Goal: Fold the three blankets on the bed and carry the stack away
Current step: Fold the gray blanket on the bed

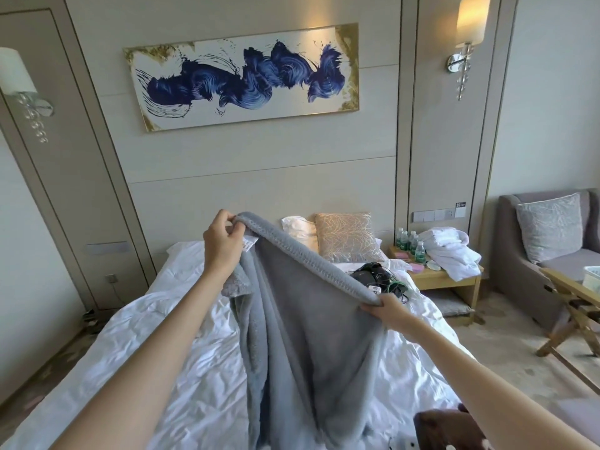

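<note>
Two pinch grips, left hand (224,241), right hand (384,308), on grey blanket (308,336); cables (376,276) behind.

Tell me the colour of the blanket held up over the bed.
Grey, plain, no pattern: the blanket, gripped by both hands, shows best in the head view.

Arms outstretched, left hand (222,241) raised, right hand (386,308) lower, both pinching blanket (308,319)

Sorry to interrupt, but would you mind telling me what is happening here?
A person is holding a grey blanket up over the white-covered bed by its top edge. The left hand pinches one corner, and the right hand grips the edge further along, lower down. The rest hangs unfolded onto the bed. A brown cloth, perhaps another blanket, lies at the bottom right.
</note>
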